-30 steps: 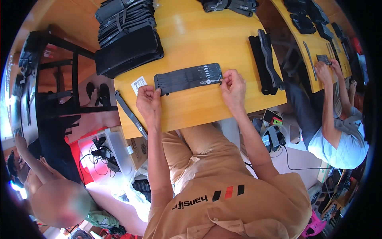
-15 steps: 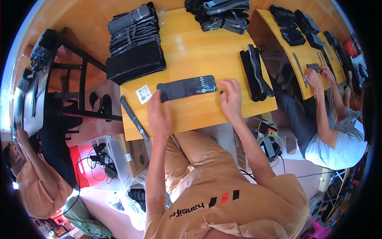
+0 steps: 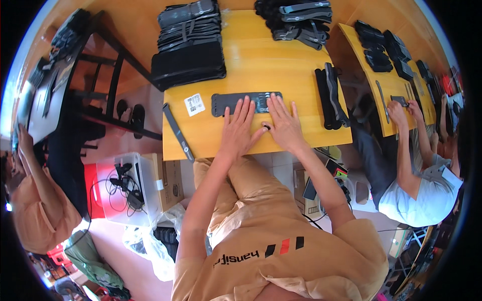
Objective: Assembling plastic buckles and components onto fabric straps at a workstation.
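A flat black fabric piece (image 3: 224, 104) with a grey printed pattern near its right end lies across the yellow table (image 3: 201, 138) in front of me. My left hand (image 3: 242, 128) rests palm down, its fingertips on the middle of the piece. Beside it my right hand (image 3: 285, 124) is also flat, fingertips over the printed right end, and it partly hides the print. The two thumbs almost meet just below the piece. A narrow dark strap (image 3: 177, 131) lies at the table's left edge, and a white printed label (image 3: 194, 104) sits between strap and piece.
Stacked black pieces (image 3: 189, 65) stand at the back left, and bundled straps (image 3: 304, 32) at the back right. Long folded straps (image 3: 329, 98) lie along the right edge. A co-worker (image 3: 419, 193) sits at another table on the right; another person (image 3: 42, 205) is at the left.
Both hands have come inward from the two ends of the black piece and now lie flat on it. The view has shifted slightly, while the strap and stacks stay in place.
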`<state>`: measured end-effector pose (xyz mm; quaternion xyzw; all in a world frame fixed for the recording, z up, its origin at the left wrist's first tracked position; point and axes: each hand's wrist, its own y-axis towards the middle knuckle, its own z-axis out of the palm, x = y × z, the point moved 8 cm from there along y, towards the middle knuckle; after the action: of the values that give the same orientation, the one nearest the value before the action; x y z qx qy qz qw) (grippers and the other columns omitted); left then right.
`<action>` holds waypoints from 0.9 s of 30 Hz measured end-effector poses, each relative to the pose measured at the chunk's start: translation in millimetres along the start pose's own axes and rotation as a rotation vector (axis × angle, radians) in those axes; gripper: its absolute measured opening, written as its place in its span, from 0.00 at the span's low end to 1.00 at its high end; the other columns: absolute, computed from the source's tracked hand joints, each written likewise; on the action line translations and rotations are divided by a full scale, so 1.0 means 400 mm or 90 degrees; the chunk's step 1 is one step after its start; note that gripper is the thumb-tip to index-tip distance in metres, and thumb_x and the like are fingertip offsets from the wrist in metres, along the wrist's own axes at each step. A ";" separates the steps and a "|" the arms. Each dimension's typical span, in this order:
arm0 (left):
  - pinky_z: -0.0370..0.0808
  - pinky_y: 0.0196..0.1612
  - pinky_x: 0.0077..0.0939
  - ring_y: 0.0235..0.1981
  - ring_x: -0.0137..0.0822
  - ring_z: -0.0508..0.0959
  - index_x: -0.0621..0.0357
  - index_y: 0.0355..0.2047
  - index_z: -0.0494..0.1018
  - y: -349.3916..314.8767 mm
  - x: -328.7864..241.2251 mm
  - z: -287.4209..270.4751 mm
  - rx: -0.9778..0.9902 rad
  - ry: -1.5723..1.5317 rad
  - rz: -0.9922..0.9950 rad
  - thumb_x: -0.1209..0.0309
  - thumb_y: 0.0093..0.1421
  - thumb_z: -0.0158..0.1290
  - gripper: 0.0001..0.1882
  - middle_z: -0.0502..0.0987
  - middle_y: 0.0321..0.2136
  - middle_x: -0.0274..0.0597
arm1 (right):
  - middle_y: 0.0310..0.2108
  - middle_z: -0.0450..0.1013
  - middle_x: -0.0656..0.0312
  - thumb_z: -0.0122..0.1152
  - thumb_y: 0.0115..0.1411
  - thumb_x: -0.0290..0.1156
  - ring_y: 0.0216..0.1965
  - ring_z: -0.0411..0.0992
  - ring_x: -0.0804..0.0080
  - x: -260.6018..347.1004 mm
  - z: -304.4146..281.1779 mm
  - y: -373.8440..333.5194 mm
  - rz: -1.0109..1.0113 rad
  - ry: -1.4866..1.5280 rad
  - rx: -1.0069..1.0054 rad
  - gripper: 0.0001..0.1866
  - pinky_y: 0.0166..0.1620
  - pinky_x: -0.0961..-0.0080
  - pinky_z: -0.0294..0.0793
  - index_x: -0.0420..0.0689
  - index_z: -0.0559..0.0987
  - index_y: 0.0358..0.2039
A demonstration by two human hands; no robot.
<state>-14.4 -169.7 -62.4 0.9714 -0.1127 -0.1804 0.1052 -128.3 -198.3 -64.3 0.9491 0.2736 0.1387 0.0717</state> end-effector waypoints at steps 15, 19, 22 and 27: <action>0.73 0.40 0.23 0.31 0.31 0.76 0.64 0.35 0.72 -0.642 0.255 -0.079 -0.563 -0.904 -0.668 0.67 0.62 0.46 0.12 0.76 0.30 0.43 | 0.52 0.62 0.53 0.64 0.46 0.30 0.54 0.60 0.57 0.523 0.031 -0.014 -0.380 0.241 -0.048 0.30 0.56 0.59 0.58 0.43 0.67 0.52; 0.73 0.39 0.21 0.31 0.30 0.76 0.65 0.39 0.71 -0.621 0.204 -0.054 -0.459 -0.951 -0.718 0.64 0.62 0.45 0.15 0.76 0.31 0.43 | 0.48 0.67 0.55 0.61 0.47 0.24 0.50 0.64 0.60 0.524 0.077 0.002 -0.416 0.241 -0.094 0.26 0.50 0.66 0.66 0.43 0.70 0.49; 0.73 0.39 0.21 0.31 0.30 0.76 0.65 0.40 0.70 -0.547 0.182 -0.071 -0.392 -0.993 -0.635 0.61 0.62 0.46 0.18 0.76 0.32 0.43 | 0.41 0.69 0.58 0.60 0.44 0.20 0.42 0.68 0.63 0.473 0.035 -0.005 -0.283 0.451 -0.071 0.23 0.43 0.72 0.69 0.42 0.74 0.45; 0.72 0.35 0.17 0.32 0.27 0.76 0.65 0.43 0.70 -0.418 0.113 -0.122 -0.319 -1.259 -0.547 0.64 0.62 0.46 0.16 0.76 0.32 0.39 | 0.34 0.70 0.59 0.62 0.40 0.16 0.34 0.68 0.65 0.409 -0.095 -0.072 -0.186 0.593 -0.080 0.17 0.35 0.73 0.69 0.41 0.80 0.35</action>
<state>75.1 -13.9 -73.5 0.3081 0.2391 -0.9163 0.0913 -21.4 -83.6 2.5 0.7319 0.3977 0.5531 0.0177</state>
